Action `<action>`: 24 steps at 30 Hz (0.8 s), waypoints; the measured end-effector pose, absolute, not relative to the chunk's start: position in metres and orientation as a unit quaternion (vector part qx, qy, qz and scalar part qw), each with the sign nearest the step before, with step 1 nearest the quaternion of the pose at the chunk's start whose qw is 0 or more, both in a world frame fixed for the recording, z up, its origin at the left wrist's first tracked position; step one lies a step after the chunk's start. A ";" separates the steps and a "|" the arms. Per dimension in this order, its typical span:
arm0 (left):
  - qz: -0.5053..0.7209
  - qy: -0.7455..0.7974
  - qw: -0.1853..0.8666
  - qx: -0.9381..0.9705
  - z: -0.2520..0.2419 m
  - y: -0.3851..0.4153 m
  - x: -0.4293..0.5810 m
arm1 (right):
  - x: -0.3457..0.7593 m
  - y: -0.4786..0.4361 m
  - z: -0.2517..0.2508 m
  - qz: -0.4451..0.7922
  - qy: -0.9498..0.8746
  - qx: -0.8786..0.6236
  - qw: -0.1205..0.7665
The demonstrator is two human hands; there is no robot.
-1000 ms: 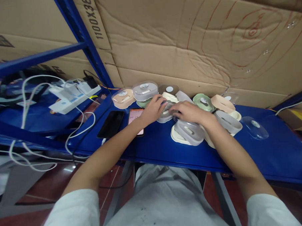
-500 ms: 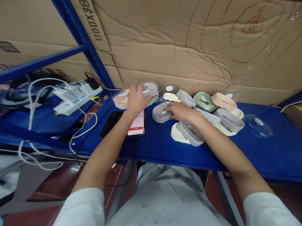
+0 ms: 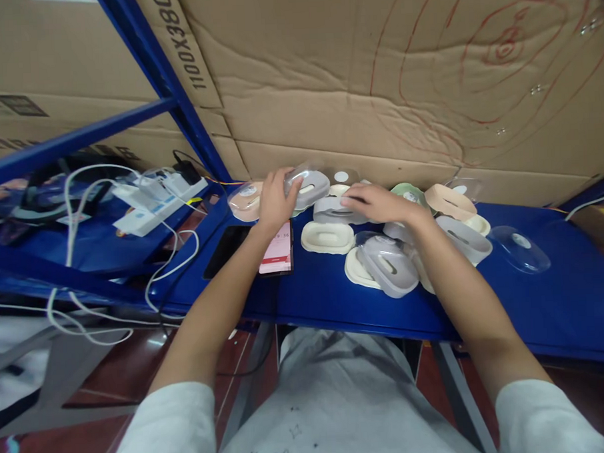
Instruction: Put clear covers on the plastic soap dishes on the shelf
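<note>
At the back of the blue shelf, my left hand point(image 3: 277, 202) has its fingers closed on the near edge of a grey oval box point(image 3: 314, 186) with a slot and a clear lid. Between the fingers of my right hand point(image 3: 378, 204) is a grey oval slotted cover point(image 3: 337, 213), raised at its near side. In front of that cover lies a cream oval tray point(image 3: 327, 237), uncovered. Another grey cover with a clear lid point(image 3: 388, 266) leans over a second cream tray point(image 3: 358, 269). A peach oval box point(image 3: 245, 201) sits left of my left hand.
Right of my right hand lie a green box point(image 3: 409, 196), a peach cover point(image 3: 450, 201), a grey cover point(image 3: 463, 238) and a loose clear lid point(image 3: 520, 249). A lit phone point(image 3: 277, 251) rests below my left hand. Cables and a power strip point(image 3: 153, 203) are leftward; cardboard point(image 3: 296, 86) stands behind.
My right hand has lifted the grey cover off the cream tray and moved it back and right. The grey box at my left hand has shifted right, its clear lid now tilted.
</note>
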State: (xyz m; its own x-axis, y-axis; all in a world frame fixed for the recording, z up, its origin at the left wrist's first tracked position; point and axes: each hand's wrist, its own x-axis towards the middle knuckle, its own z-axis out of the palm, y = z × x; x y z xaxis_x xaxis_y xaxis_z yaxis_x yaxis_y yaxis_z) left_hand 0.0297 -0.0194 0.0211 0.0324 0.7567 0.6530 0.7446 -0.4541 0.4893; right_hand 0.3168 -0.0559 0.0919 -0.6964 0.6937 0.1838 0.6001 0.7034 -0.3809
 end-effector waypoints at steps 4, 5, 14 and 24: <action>0.437 0.485 0.049 0.756 0.012 -0.021 0.040 | 0.336 -0.062 0.115 0.170 -0.861 -0.401 0.262; 0.423 0.476 0.056 0.769 0.009 -0.022 0.044 | 0.338 -0.065 0.118 0.170 -0.854 -0.407 0.275; 0.438 0.428 0.198 0.765 -0.007 -0.024 0.056 | 0.290 -0.078 0.086 0.136 -0.924 -0.337 0.120; 0.528 0.378 0.333 0.684 0.000 -0.018 0.058 | 0.282 -0.077 0.070 0.117 -0.916 -0.383 0.016</action>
